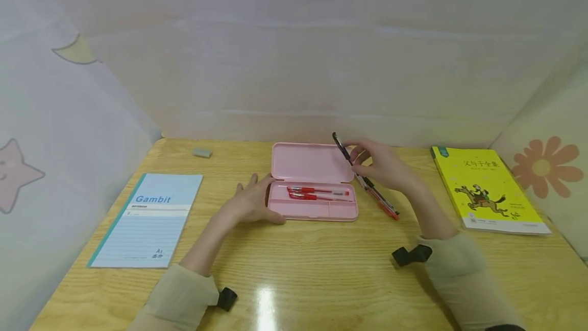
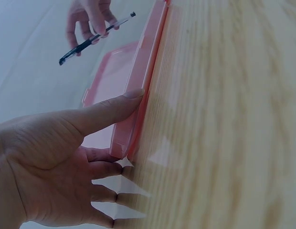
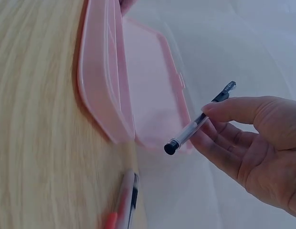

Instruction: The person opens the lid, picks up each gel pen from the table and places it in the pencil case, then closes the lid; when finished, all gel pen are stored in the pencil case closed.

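An open pink pencil case lies mid-table with two red pens in its tray. My left hand rests flat against the case's left end, thumb along its front edge, fingers straight. My right hand holds a black pen in its fingertips, raised just right of the lid. In the right wrist view the black pen sits between thumb and fingers beside the case. More pens lie on the table under the right hand.
A blue Gambit notebook lies at the left, a yellow book at the right, a small grey eraser at the back left. White curtain walls enclose the wooden table on three sides.
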`<state>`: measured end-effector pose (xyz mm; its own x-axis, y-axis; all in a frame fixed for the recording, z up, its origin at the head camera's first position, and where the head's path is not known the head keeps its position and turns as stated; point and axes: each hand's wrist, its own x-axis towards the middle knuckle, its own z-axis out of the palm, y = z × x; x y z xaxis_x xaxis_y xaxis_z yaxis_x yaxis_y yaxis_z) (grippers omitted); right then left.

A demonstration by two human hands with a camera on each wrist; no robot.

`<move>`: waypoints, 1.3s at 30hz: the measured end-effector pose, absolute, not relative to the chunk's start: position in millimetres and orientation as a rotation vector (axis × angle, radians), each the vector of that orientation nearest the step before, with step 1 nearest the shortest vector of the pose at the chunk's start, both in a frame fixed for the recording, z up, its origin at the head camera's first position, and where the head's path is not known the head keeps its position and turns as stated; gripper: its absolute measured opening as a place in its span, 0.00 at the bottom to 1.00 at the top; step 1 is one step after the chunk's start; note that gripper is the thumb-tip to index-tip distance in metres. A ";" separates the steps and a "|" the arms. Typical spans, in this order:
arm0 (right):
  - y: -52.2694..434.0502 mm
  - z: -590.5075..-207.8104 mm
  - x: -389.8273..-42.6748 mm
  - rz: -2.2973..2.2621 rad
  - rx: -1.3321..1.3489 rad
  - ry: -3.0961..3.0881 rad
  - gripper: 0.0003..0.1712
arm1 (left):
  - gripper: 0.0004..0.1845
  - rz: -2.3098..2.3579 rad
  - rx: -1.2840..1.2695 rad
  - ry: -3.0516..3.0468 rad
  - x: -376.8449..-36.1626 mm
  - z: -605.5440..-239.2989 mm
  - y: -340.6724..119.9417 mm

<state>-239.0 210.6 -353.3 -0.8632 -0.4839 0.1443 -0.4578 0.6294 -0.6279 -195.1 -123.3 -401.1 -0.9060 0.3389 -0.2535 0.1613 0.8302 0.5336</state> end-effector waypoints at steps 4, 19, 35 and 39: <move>194.9 -351.6 -239.7 -1.091 -0.852 2.763 0.30 | 0.58 0.739 0.373 2.671 -195.4 -402.2 -123.9; 158.6 -358.5 -244.5 -1.090 -1.045 2.666 0.33 | 0.58 0.718 0.365 2.674 -196.5 -403.0 -123.4; 149.6 -371.5 -242.2 -0.816 -1.128 2.653 0.29 | 0.58 0.702 0.364 2.684 -196.8 -401.6 -124.6; 147.9 -374.8 -241.7 -0.778 -1.140 2.678 0.28 | 0.58 0.698 0.368 2.681 -195.8 -400.8 -124.1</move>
<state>-241.7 147.9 -374.8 -0.7066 -0.7030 0.0803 -0.6365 0.5820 -0.5062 -195.8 -124.1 -400.8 -0.9069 0.3298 -0.2622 0.1602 0.8455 0.5094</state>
